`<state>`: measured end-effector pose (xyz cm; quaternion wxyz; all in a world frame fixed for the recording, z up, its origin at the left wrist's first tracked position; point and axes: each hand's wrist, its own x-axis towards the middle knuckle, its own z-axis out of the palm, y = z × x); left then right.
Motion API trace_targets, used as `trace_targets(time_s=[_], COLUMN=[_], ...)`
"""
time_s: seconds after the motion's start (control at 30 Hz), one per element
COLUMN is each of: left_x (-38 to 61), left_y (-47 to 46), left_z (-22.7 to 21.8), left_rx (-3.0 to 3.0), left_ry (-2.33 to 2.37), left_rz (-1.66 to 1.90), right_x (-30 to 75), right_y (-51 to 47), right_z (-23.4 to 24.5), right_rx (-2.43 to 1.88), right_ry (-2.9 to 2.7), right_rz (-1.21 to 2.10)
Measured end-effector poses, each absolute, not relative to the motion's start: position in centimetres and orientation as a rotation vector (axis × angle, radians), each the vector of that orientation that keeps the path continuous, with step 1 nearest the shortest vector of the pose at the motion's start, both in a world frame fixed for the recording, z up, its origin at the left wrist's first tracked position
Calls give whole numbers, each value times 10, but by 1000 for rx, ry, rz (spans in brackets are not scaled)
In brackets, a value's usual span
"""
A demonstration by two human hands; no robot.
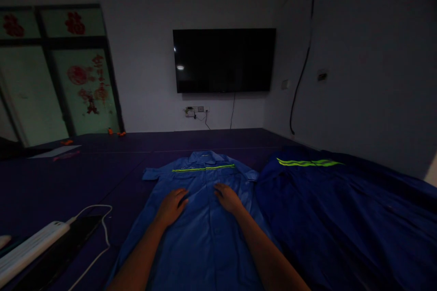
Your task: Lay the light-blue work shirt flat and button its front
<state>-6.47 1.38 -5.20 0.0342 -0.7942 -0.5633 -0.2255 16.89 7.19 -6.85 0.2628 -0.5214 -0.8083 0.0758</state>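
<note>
The left hand [171, 207] and right hand [228, 198] rest on a blue shirt [193, 241], thumbs apart from fingers; a darker garment [317, 209] lies right.

This looks like a home, though the dimness leaves doubt: a wide television [225, 60] hangs on the pale wall [143, 63], and red characters [75, 23] decorate the glass panels [25, 86].

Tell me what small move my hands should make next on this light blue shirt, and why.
Perhaps sweep the left hand and right hand gently outward: both are over the light blue shirt, palms down, and its front looks faintly creased.
</note>
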Motion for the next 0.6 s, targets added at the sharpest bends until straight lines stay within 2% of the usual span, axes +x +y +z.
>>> trace_targets(time_s=[0.27,0.47,0.6], left_x=[-46,-11,3], left_y=[25,67,97], left_z=[-49,-50,-52], left_rx=[-2244,-1995,-2031], left_ry=[-1929,-2150,-2106], left_rz=[-563,-437,-417], right_x=[162,146,138], right_y=[79,108,135], right_z=[-59,-56,-58], right_rx=[-1553,-1727,-1844], right_ry=[-2150,-2053,-1999], right_rz=[94,-12,-49])
